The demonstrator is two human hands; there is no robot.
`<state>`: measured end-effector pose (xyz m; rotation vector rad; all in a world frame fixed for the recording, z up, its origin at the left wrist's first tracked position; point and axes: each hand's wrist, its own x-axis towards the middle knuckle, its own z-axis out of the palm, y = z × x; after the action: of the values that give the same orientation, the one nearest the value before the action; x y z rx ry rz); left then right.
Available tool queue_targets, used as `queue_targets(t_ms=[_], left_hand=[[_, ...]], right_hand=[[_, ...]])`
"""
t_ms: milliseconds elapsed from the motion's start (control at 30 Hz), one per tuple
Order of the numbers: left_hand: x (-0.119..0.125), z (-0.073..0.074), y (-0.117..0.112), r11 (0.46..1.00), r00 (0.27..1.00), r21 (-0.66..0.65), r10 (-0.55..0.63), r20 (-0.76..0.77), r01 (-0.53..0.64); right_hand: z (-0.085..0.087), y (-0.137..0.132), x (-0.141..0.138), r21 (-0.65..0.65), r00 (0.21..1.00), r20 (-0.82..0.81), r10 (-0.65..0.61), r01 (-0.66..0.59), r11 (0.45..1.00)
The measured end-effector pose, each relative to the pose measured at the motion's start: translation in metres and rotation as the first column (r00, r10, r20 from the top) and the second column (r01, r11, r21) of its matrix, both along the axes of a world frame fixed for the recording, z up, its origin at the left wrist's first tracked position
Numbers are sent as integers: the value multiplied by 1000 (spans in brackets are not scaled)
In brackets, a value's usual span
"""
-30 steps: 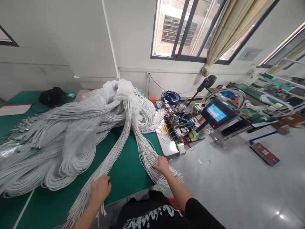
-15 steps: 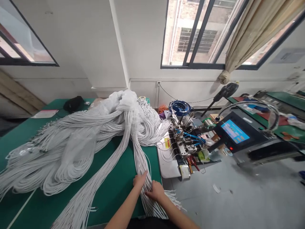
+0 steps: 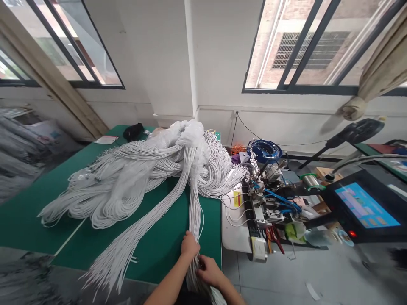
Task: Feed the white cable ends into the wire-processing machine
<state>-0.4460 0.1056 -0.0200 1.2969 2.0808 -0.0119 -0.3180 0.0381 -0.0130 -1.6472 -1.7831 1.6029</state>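
A long bundle of thin white cables [image 3: 194, 212] runs from the heap toward my body, over the near edge of the green table. My left hand [image 3: 190, 245] is wrapped around this bundle. Just below and to its right, my right hand [image 3: 209, 270] has its fingers curled onto the same cables. The loose ends nearest me are partly hidden by my hands and body. To the left, a second cable bundle [image 3: 149, 216] lies slanting across the table, its ends fanned out.
A large heap of white cables [image 3: 159, 163] with clear plastic wrapping [image 3: 192, 133] covers the back of the green table [image 3: 168, 258]. On the right stands a machine [image 3: 260, 190] with a blue round feeder [image 3: 264, 150], a screen [image 3: 365, 207] and red-handled pliers [image 3: 276, 239].
The view has swung left, so the table and machine appear farther right. Both hands stay on the bundle, and its near ends have drawn in toward my body.
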Motion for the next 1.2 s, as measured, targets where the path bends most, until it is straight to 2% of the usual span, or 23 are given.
queue_targets(t_ms=[133, 233, 300, 367, 467, 533, 600, 667, 733, 800, 900, 1000, 1100, 1200], left_hand=[[-12, 7, 3, 1000, 997, 3, -12, 83, 12], [-13, 20, -3, 999, 990, 28, -26, 138, 23], [-11, 32, -14, 997, 981, 64, -58, 186, 47], [-12, 43, -29, 992, 964, 98, -105, 244, 83], [-30, 53, -55, 973, 941, 187, -187, 281, 137], [-55, 54, -67, 947, 959, 298, -191, 212, 123], [-88, 50, -71, 931, 996, 358, -89, 28, 73], [-127, 44, -68, 954, 970, 300, 76, -230, -4], [-167, 35, -60, 960, 916, 248, 210, -341, -128], [-206, 27, -50, 960, 882, 195, 264, -390, -201], [-251, 14, -34, 969, 877, 120, 245, -414, -214], [-281, 4, -19, 983, 897, 48, 181, -404, -176], [-296, 0, -13, 995, 916, 2, 91, -391, -97], [-303, 1, -24, 1000, 911, 18, -11, -412, 20]], right_hand=[[-8, 29, 18, -144, 984, -5, -178, 176, 974], [-8, 52, 10, -281, 959, -164, -229, 177, 943], [-3, 62, -5, -420, 876, -388, -287, 109, 901], [2, 69, -21, -523, 727, -578, -371, 20, 852], [7, 73, -37, -595, 555, -666, -497, 5, 804], [7, 75, -41, -645, 506, -662, -553, -7, 764], [6, 77, -41, -691, 499, -647, -577, -65, 719], [5, 78, -38, -722, 496, -634, -594, -104, 684], [2, 78, -34, -740, 485, -625, -612, -119, 662], [-3, 72, -30, -748, 478, -631, -611, -166, 642], [-13, 55, -26, -743, 546, -632, -551, -224, 631], [-21, 33, -26, -741, 630, -592, -503, -180, 647], [-25, 18, -28, -722, 671, -520, -528, -15, 692], [-23, 12, -32, -678, 679, -433, -593, 187, 710]])
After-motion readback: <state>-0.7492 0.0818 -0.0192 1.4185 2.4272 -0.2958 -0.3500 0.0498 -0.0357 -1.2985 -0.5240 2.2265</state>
